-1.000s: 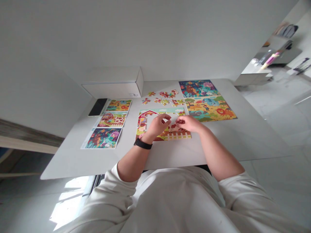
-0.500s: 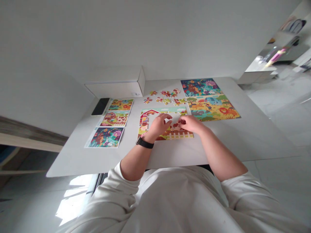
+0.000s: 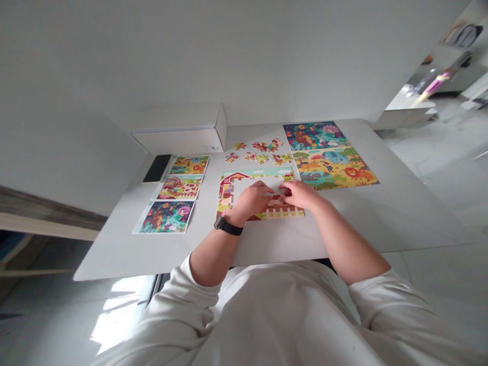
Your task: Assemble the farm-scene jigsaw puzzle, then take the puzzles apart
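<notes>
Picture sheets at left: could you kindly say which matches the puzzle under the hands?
The middle sheet alone shares a barn and fence with the puzzle; the far sheet looks orange, the near sheet dark blue.

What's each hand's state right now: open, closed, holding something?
Left hand: curled over the farm puzzle; any hold cannot be told.
Right hand: bent over the puzzle's right side; any hold cannot be told.

No txt legible. Long white cardboard box [image 3: 177,141]: sm. printed label [image 3: 212,148] w/ dark sq. mark, lower R of front face, too tiny to read. Dark-blue animal-picture paper sheet [image 3: 166,217]: tiny margin print, also illegible.
</notes>
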A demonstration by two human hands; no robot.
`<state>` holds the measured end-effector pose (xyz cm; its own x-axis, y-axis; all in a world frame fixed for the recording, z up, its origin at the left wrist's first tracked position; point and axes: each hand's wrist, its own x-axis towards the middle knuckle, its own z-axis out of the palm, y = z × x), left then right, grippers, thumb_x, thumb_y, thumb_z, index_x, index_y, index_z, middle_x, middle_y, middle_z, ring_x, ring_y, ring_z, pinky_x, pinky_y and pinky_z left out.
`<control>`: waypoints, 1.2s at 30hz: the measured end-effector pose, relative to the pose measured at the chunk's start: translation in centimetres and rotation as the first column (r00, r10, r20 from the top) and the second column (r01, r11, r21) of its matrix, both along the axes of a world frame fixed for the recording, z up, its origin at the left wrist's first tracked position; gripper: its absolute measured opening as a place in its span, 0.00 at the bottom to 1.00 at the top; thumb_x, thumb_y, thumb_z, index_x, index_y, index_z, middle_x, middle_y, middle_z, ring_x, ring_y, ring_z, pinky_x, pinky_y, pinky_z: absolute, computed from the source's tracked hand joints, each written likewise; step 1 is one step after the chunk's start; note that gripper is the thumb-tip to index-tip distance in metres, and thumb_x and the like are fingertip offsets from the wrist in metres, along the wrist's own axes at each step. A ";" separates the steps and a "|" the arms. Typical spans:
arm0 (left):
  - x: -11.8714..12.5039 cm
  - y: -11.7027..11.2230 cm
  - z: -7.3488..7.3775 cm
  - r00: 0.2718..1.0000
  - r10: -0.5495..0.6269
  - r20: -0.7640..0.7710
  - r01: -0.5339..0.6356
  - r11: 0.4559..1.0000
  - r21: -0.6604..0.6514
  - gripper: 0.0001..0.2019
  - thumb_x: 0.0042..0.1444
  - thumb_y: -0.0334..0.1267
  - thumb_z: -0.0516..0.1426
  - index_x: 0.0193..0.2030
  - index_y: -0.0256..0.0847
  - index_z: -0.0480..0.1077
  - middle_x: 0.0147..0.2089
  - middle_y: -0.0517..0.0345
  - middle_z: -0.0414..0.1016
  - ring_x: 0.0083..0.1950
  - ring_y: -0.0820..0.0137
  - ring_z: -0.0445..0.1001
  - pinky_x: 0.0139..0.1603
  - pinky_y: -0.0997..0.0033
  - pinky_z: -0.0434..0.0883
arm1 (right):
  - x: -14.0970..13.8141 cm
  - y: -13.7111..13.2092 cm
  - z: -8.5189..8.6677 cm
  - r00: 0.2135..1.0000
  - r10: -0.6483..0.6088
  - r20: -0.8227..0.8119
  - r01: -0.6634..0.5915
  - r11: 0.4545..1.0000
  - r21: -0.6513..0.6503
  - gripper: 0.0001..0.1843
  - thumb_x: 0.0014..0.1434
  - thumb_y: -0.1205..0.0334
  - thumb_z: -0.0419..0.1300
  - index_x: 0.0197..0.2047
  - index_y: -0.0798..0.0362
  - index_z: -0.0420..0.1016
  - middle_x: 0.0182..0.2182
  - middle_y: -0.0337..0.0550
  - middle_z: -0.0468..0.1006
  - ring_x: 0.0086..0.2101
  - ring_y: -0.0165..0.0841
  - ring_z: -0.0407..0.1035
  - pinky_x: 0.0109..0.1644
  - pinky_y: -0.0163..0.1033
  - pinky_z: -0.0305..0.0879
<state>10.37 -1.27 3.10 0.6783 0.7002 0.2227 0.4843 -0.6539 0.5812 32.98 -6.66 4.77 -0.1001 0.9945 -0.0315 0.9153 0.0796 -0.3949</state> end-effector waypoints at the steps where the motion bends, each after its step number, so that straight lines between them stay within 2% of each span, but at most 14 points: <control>1: 0.0 -0.1 0.0 1.000 -0.002 -0.015 0.002 1.000 0.008 0.12 0.65 0.34 0.61 0.51 0.42 0.84 0.53 0.48 0.81 0.51 0.60 0.81 0.56 0.65 0.75 | 0.1 0.0 -0.1 1.000 0.003 -0.001 -0.003 1.000 0.003 0.20 0.62 0.63 0.70 0.58 0.51 0.83 0.47 0.49 0.85 0.45 0.41 0.78 0.47 0.40 0.69; 4: 0.1 -0.3 -0.1 0.998 0.009 -0.062 -0.007 1.000 0.029 0.12 0.67 0.36 0.61 0.51 0.43 0.85 0.53 0.48 0.80 0.49 0.62 0.81 0.54 0.66 0.76 | 0.5 0.2 -0.2 1.000 -0.018 -0.020 0.019 1.000 0.013 0.19 0.63 0.65 0.69 0.57 0.50 0.83 0.46 0.47 0.86 0.44 0.40 0.79 0.47 0.40 0.70; 7: 0.2 -0.4 0.1 0.993 0.011 -0.114 -0.007 0.999 0.032 0.12 0.67 0.38 0.62 0.52 0.45 0.85 0.53 0.50 0.80 0.48 0.63 0.81 0.52 0.67 0.76 | 1.0 0.3 -0.1 0.997 -0.058 -0.046 0.059 0.998 0.009 0.13 0.64 0.66 0.67 0.51 0.49 0.85 0.42 0.44 0.87 0.42 0.38 0.79 0.45 0.38 0.69; 13: 0.6 -0.8 0.6 0.979 0.021 -0.205 -0.019 1.000 0.013 0.12 0.66 0.40 0.63 0.52 0.48 0.86 0.54 0.53 0.80 0.49 0.64 0.82 0.51 0.69 0.76 | 1.5 0.2 0.6 1.000 -0.022 -0.009 0.021 0.996 -0.086 0.06 0.61 0.66 0.69 0.42 0.48 0.85 0.39 0.42 0.88 0.39 0.36 0.78 0.39 0.37 0.65; 22: 0.8 -1.1 0.9 0.973 0.033 -0.227 -0.029 0.999 0.019 0.12 0.66 0.39 0.63 0.52 0.45 0.85 0.53 0.52 0.80 0.48 0.63 0.82 0.50 0.68 0.76 | 1.0 0.3 0.3 0.999 -0.027 0.017 0.029 0.993 -0.114 0.07 0.61 0.67 0.69 0.43 0.48 0.84 0.40 0.41 0.88 0.38 0.35 0.78 0.37 0.37 0.62; 30: 0.8 -1.0 0.6 0.971 0.033 -0.236 -0.030 0.999 0.018 0.12 0.66 0.38 0.62 0.53 0.48 0.86 0.55 0.52 0.80 0.48 0.64 0.82 0.51 0.69 0.76 | 0.9 0.2 0.2 0.997 -0.053 -0.047 0.049 0.995 -0.081 0.11 0.61 0.68 0.69 0.46 0.47 0.84 0.41 0.42 0.88 0.40 0.36 0.79 0.41 0.37 0.66; 36: 0.7 -1.1 0.7 0.967 0.026 -0.253 -0.009 0.997 0.071 0.10 0.66 0.38 0.63 0.49 0.47 0.86 0.53 0.52 0.82 0.51 0.62 0.82 0.51 0.68 0.76 | 0.9 0.2 0.0 0.999 -0.044 -0.009 0.043 0.995 -0.087 0.08 0.61 0.67 0.71 0.44 0.49 0.83 0.41 0.44 0.87 0.39 0.36 0.78 0.41 0.37 0.66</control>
<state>11.10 -2.42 3.81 0.7064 0.7018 0.0923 0.6221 -0.6778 0.3919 33.89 -6.41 4.78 -0.0579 0.9914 -0.1174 0.9129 0.0049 -0.4083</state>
